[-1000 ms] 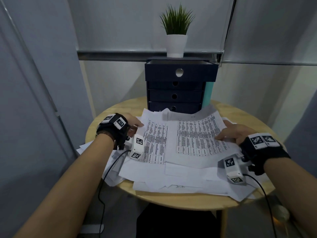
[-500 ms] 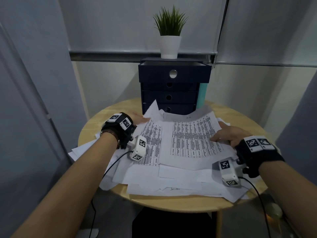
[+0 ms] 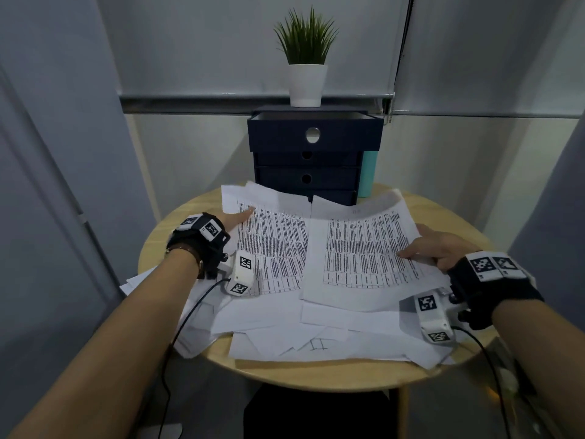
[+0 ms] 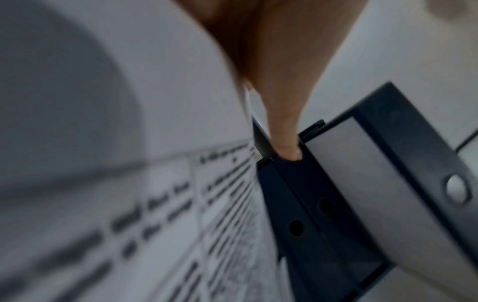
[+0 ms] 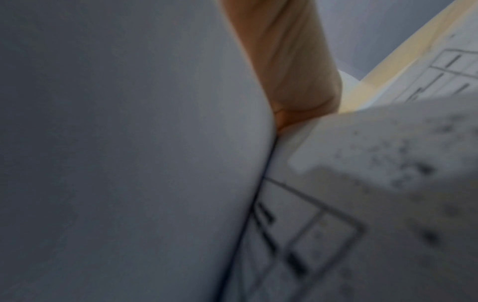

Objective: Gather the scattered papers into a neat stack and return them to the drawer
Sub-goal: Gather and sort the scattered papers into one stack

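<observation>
Many white papers (image 3: 316, 337) lie in a loose heap on the round wooden table (image 3: 316, 375). Two printed sheets lie on top, side by side: the left printed sheet (image 3: 272, 245) and the right printed sheet (image 3: 364, 248). My left hand (image 3: 235, 218) grips the heap's far left edge, thumb on the left sheet. My right hand (image 3: 430, 248) grips the right edge, thumb on the right sheet. The far edges are raised off the table. In the left wrist view a finger (image 4: 282, 122) lies beside the printed paper (image 4: 181, 204). The right wrist view shows paper (image 5: 129, 143) against a finger (image 5: 292, 71).
A dark blue drawer unit (image 3: 307, 179) stands at the table's back, its top drawer (image 3: 332, 134) pulled out. A potted plant (image 3: 307, 58) sits on it and a teal object (image 3: 368, 175) stands at its right. Some papers (image 3: 196, 340) overhang the table's left edge.
My left hand has slid farther along the left sheet toward the drawer unit. The sheets' far edges have risen and now hide the bottom drawer. My right hand stays on the right edge.
</observation>
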`<state>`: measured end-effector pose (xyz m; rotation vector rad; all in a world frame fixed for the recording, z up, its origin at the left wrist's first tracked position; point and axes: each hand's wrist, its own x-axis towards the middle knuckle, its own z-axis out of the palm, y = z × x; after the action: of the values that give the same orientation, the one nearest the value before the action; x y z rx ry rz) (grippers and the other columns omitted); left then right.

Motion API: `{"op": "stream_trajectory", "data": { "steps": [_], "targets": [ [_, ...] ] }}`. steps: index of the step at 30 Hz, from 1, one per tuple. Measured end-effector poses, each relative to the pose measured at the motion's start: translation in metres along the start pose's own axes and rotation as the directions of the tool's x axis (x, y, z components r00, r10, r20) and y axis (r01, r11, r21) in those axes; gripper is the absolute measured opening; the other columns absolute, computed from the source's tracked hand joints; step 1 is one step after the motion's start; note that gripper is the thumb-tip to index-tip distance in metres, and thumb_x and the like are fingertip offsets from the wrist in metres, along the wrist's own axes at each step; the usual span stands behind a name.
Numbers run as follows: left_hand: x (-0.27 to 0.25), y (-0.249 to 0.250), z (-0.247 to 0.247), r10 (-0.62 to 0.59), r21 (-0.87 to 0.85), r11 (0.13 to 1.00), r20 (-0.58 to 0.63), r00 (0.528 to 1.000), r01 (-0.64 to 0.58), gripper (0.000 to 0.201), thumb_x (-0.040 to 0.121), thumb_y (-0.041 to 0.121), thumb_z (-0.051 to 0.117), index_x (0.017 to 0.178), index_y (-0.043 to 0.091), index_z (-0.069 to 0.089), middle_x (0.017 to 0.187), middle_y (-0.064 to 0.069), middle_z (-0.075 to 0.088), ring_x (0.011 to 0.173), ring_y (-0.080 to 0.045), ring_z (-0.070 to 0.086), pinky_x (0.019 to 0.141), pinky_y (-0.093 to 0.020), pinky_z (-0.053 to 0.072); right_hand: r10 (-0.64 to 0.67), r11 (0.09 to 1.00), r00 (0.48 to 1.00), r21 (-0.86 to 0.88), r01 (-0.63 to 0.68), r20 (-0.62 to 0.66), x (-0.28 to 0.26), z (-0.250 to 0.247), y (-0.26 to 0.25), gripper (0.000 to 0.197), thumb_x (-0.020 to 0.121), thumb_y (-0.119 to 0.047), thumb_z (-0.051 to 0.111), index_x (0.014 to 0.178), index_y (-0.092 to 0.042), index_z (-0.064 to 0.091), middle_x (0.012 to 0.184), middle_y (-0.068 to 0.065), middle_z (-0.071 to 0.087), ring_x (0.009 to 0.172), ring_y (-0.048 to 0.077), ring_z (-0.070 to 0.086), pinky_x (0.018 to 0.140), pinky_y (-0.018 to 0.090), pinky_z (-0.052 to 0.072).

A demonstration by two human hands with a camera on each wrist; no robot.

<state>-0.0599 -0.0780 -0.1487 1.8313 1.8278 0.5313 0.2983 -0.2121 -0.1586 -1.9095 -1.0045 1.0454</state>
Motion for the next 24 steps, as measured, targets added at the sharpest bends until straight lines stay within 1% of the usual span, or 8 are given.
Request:
{"op": "stream_trajectory", "data": {
  "steps": [4,6,8,11,16,20,22,24],
  "targets": [
    [-0.013,0.004,0.001,-0.001,-0.451,0.875,0.366,0.930,0.179,0.086,0.063,0.068,0.073,0.124,0.009,0.057,0.131,-0.018,0.060,0.112,-0.031,0.063,0.097,-0.045,0.051,-0.054,0.987,0.997,-0.152,0.044,-0.063,0.031,0.001,0.012,0.073,0.072,-0.003,0.073,0.137,-0.015,0.041,0.132,0.011,0.057,0.110,0.033,0.058,0.089,0.047,0.054],
    [-0.040,0.015,0.001,0.148,-0.473,0.875,0.467,0.872,0.105,0.035,0.091,0.017,0.060,0.124,0.004,0.054,0.124,-0.018,0.062,0.110,-0.031,0.062,0.092,-0.041,0.053,-0.037,0.995,0.997,-0.094,0.030,-0.072,0.037,0.006,0.013,0.076,0.075,0.005,0.068,0.141,-0.014,0.036,0.130,0.015,0.057,0.113,0.037,0.057,0.084,0.049,0.054],
    [-0.044,0.013,0.001,0.218,-0.482,0.875,0.484,0.847,0.050,0.035,0.090,-0.009,0.052,0.123,0.004,0.052,0.123,-0.019,0.061,0.101,-0.028,0.063,0.079,-0.032,0.059,0.015,0.998,0.997,-0.057,-0.019,-0.070,0.028,0.016,0.009,0.075,0.080,0.012,0.062,0.144,-0.013,0.031,0.130,0.018,0.056,0.111,0.039,0.057,0.068,0.042,0.055],
    [-0.047,0.011,-0.004,0.139,-0.293,0.955,0.317,0.938,-0.042,0.048,0.083,0.019,0.069,0.127,0.007,0.052,0.118,-0.016,0.062,0.098,-0.031,0.062,0.063,-0.031,0.050,0.034,0.998,0.997,-0.042,-0.037,-0.073,0.029,0.015,0.011,0.069,0.082,0.010,0.062,0.142,-0.010,0.035,0.128,0.019,0.057,0.104,0.039,0.060,0.058,0.038,0.055],
    [-0.034,0.007,-0.007,0.092,-0.134,0.987,-0.012,0.996,-0.092,0.058,0.098,0.044,0.043,0.144,0.010,0.040,0.146,-0.013,0.046,0.131,-0.030,0.046,0.089,-0.027,0.038,0.024,0.995,0.999,-0.097,-0.027,-0.031,0.034,0.003,0.013,0.063,0.079,0.008,0.066,0.133,-0.016,0.044,0.123,0.014,0.062,0.097,0.034,0.064,0.066,0.040,0.058],
    [-0.003,0.001,-0.006,0.027,-0.409,0.912,0.149,0.988,0.036,0.071,0.074,0.071,0.062,0.111,0.011,0.064,0.109,-0.017,0.069,0.092,-0.023,0.071,0.076,-0.023,0.054,-0.009,0.982,0.999,-0.188,-0.002,-0.054,0.056,-0.009,0.024,0.081,0.058,-0.010,0.079,0.127,-0.034,0.044,0.117,0.004,0.065,0.103,0.032,0.063,0.082,0.050,0.056],
    [0.003,0.004,-0.002,0.133,-0.360,0.932,0.241,0.961,-0.039,0.077,0.055,0.069,0.079,0.113,0.021,0.064,0.119,-0.015,0.067,0.107,-0.031,0.067,0.096,-0.043,0.052,-0.034,0.985,0.999,-0.171,0.026,-0.039,0.062,-0.010,0.027,0.075,0.066,-0.004,0.075,0.127,-0.034,0.043,0.116,0.006,0.063,0.105,0.034,0.061,0.087,0.052,0.054],
    [-0.017,0.013,-0.009,0.185,-0.093,0.982,0.354,0.917,-0.162,0.056,0.065,0.059,0.078,0.109,0.027,0.064,0.111,-0.005,0.070,0.098,-0.026,0.068,0.087,-0.036,0.054,-0.036,0.988,0.999,-0.152,0.030,-0.041,0.039,0.001,0.014,0.077,0.071,0.001,0.073,0.134,-0.028,0.041,0.122,0.009,0.062,0.105,0.033,0.061,0.086,0.048,0.055]
  ]
}}
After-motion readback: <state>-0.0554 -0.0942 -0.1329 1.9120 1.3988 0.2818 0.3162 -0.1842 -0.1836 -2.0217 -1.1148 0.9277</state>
